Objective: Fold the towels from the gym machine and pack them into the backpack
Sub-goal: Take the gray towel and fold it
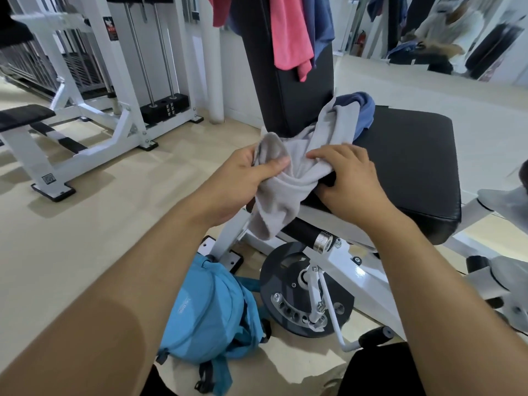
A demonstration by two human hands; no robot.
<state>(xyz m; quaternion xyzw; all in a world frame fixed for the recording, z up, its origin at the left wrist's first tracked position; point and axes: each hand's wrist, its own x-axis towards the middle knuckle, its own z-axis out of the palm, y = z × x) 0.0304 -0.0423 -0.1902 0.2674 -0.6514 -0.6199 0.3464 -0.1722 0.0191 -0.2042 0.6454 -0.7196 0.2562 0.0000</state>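
A crumpled grey towel (pixel 285 178) hangs over the front left corner of the black machine seat (pixel 408 155). My left hand (pixel 243 181) grips one bunched corner of it between thumb and fingers. My right hand (pixel 348 178) pinches the cloth at its fingertips, palm down on the seat edge. A blue towel (pixel 363 110) lies bunched at the back of the seat, partly under the grey one. A pink towel (pixel 288 35) and a dark blue one (pixel 323 21) hang over the upright backrest. The light blue backpack (pixel 208 312) lies on the floor below my left forearm.
The machine's white frame and dark pivot disc (pixel 305 290) stand between the seat and the backpack. More grey cloths (pixel 508 207) drape on the machine at the right edge. A white weight machine with a black bench (pixel 25 115) occupies the left. A wall mirror is at the back right.
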